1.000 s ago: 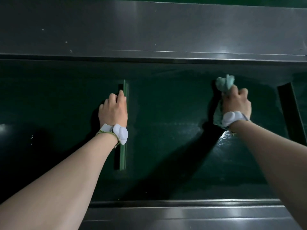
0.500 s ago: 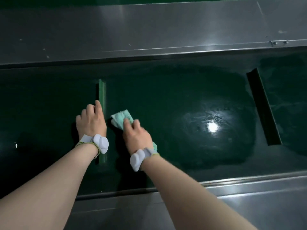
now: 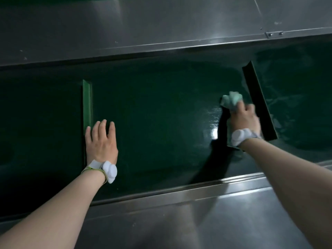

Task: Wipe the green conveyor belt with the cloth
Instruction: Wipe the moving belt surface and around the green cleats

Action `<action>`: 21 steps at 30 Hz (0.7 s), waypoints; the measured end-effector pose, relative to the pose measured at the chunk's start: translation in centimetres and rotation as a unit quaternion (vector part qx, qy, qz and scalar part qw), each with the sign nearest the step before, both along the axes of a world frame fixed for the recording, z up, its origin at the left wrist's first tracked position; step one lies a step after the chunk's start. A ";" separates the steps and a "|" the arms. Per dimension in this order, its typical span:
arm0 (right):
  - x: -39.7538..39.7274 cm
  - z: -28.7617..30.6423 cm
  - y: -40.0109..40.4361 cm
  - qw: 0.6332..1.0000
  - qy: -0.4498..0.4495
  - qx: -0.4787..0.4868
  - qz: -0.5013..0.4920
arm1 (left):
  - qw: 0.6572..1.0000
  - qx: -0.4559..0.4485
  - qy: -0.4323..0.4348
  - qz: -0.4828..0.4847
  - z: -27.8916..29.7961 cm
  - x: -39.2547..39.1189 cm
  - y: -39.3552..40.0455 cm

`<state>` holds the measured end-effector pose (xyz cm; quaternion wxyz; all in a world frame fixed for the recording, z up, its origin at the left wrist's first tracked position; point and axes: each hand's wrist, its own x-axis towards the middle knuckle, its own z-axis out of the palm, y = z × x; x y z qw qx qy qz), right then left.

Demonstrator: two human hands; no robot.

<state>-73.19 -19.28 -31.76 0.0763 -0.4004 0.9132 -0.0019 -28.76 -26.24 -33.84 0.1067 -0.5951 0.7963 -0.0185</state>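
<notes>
**Wiping stroke in hand, right end of bay**

Dim stainless housing above and below; green conveyor belt (image 3: 161,114) running across mid-frame between the metal rails (image 3: 179,193). Two upright cleats noted: lighter one (image 3: 87,105) at centre left, darker one (image 3: 258,101) at upper right.

Right hand (image 3: 244,119) closed around bunched pale-green cloth (image 3: 231,100), pressed to belt just beside the dark cleat; hand blurred, so judged mid-stroke. Wet sheen on belt left of that hand. Left hand (image 3: 101,141) flat, fingers spread, holding nothing, resting on belt against the light cleat, probably bracing.

Step judged: wiping the bay between cleats. Belt beyond the dark cleat streaky, likely untreated. Next move calls for steady downward pressure, working cloth into the cleat base, then lifting over the cleat to the far section.
</notes>
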 end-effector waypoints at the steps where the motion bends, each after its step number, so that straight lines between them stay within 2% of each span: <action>1: 2.4 -0.1 -0.7 1.000 -0.008 -0.007 0.016 | 1.000 0.007 0.012 0.001 0.1 -0.7 0.0; 6: 17.0 -0.6 -1.0 0.985 -0.096 -0.033 0.139 | 0.995 0.058 0.082 0.014 1.5 -5.6 0.3; 10: 23.2 -0.8 1.7 0.947 -0.161 -0.008 0.277 | 0.988 0.079 0.129 0.024 2.2 -9.5 0.3; 14: 18.7 -0.7 0.6 0.956 -0.133 -0.033 0.259 | 0.987 0.081 0.134 0.032 1.9 -11.0 0.8; 18: 7.9 0.1 0.1 0.986 -0.074 -0.030 0.149 | 0.988 0.076 0.130 0.018 1.5 -10.5 1.5; 21: -0.5 0.4 2.0 0.995 0.010 0.007 0.095 | 0.988 0.071 0.139 0.010 0.9 -10.0 2.0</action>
